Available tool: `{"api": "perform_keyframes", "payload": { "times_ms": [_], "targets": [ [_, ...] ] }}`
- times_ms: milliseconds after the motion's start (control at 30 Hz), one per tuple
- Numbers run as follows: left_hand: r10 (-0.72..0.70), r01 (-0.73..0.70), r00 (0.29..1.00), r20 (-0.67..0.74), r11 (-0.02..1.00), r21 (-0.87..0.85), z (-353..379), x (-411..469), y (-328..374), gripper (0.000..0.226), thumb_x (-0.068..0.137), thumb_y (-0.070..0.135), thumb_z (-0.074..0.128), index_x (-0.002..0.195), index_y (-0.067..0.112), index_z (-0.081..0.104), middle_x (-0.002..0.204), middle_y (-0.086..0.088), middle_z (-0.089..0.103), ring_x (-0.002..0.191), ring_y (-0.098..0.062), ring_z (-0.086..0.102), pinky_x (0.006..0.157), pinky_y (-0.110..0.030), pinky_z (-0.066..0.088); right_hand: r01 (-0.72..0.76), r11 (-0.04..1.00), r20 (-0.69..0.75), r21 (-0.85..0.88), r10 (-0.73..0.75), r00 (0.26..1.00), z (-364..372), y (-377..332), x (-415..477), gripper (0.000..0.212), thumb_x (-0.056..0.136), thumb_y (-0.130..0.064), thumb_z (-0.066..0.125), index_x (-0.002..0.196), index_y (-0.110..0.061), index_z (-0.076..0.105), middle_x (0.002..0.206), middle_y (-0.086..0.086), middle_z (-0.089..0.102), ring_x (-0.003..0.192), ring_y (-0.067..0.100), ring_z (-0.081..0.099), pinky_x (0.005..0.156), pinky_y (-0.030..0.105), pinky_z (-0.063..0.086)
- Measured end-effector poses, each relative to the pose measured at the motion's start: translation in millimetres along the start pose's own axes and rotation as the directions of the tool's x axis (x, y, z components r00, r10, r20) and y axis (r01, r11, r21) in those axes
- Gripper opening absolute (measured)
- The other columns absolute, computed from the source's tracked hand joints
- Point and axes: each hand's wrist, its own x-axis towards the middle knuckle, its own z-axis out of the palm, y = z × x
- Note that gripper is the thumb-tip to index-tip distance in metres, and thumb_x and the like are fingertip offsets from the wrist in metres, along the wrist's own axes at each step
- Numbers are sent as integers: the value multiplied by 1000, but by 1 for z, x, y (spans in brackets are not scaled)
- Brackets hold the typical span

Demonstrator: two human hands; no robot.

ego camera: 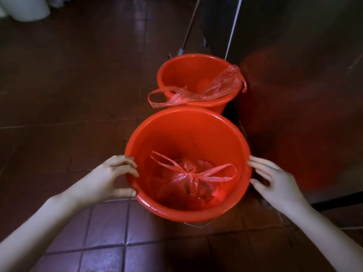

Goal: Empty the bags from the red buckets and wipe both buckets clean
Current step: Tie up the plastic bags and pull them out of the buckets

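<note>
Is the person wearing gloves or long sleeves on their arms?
No gloves: the left hand and right hand are both bare. The left forearm and right forearm are bare too, with no sleeves in view. No rings, watch or bracelets show.
</note>
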Motion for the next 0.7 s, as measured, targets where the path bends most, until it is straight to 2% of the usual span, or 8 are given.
{"api": "perform_keyframes", "payload": {
  "times_ms": [67,100,233,300,367,433,533,700],
  "targets": [
    [-33,34,999,-29,998,52,-6,-21,-16,53,74,69,61,101,24,71,114,6,59,118,-12,51,97,-28,41,97,995,5,-2,-97,995,21,-16,23,51,78,6,73,126,-9,64,137,-5,56,119,13,60,104,34,48],
    [-55,58,997,-46,996,69,-9,-32,-25,54,75,71,59,100,25,70,113,6,59,115,-13,52,96,-25,41,132,991,17,-13,-131,991,31,-25,35,51,78,6,72,127,-7,64,138,-2,56,122,15,59,105,39,47],
    [-198,206,973,-120,977,49,-15,-78,-49,48,75,76,56,100,36,64,114,18,52,105,-10,53,93,-15,35,226,974,100,-24,-223,970,69,-63,88,50,83,3,64,132,-8,60,143,0,52,130,15,52,112,33,39],
    [-233,251,955,-184,965,82,-11,-92,-56,46,76,77,53,99,38,62,112,20,50,99,-11,53,89,-24,41,264,963,142,-52,-254,957,80,-79,114,49,84,2,62,131,-10,60,142,-1,53,130,14,51,114,23,33],
    [-257,298,933,-252,944,141,-5,-96,-58,49,77,79,49,98,37,62,109,18,50,93,-13,53,78,-34,46,273,959,142,-81,-260,955,83,-89,138,48,84,1,62,130,-12,61,137,1,56,127,15,53,111,18,31],
    [-294,360,901,-318,917,171,3,-94,-53,52,76,81,45,98,37,62,106,17,49,91,-14,50,72,-35,43,246,961,109,-124,-234,966,79,-91,161,48,84,-3,62,131,-14,59,135,2,55,124,18,54,109,23,35],
    [-379,458,838,-393,879,130,14,-84,-41,52,72,82,43,96,40,61,105,18,49,96,-10,46,74,-37,38,181,941,58,-286,-171,984,67,-85,193,55,87,-12,64,139,-15,50,141,5,48,127,25,50,110,34,36],
    [-501,583,693,-518,812,-6,26,-46,-25,48,64,79,44,87,41,62,99,18,51,100,-12,47,79,-41,33,130,827,63,-547,-114,991,59,-83,229,62,91,-28,61,148,-19,35,146,7,41,133,28,39,112,39,32]
  ]
}}
